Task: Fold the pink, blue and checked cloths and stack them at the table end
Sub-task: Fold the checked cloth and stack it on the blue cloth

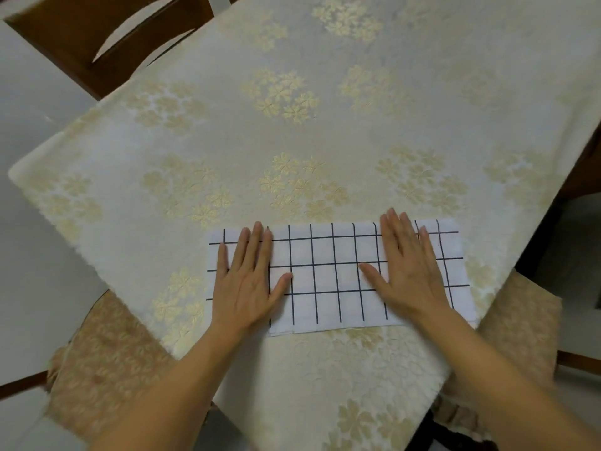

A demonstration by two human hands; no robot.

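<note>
The checked cloth [328,278], white with a black grid, lies flat on the table as a long folded strip near the front edge. My left hand [248,278] presses flat on its left part with straight, spread fingers. My right hand [408,268] lies flat on its right part in the same way. No pink or blue cloth is in view.
The table [292,131] is covered with a cream tablecloth with gold flower clusters. A wooden chair [97,37] stands at the far left corner. Cushioned chair seats sit at the lower left [107,353] and right [517,327] of the table.
</note>
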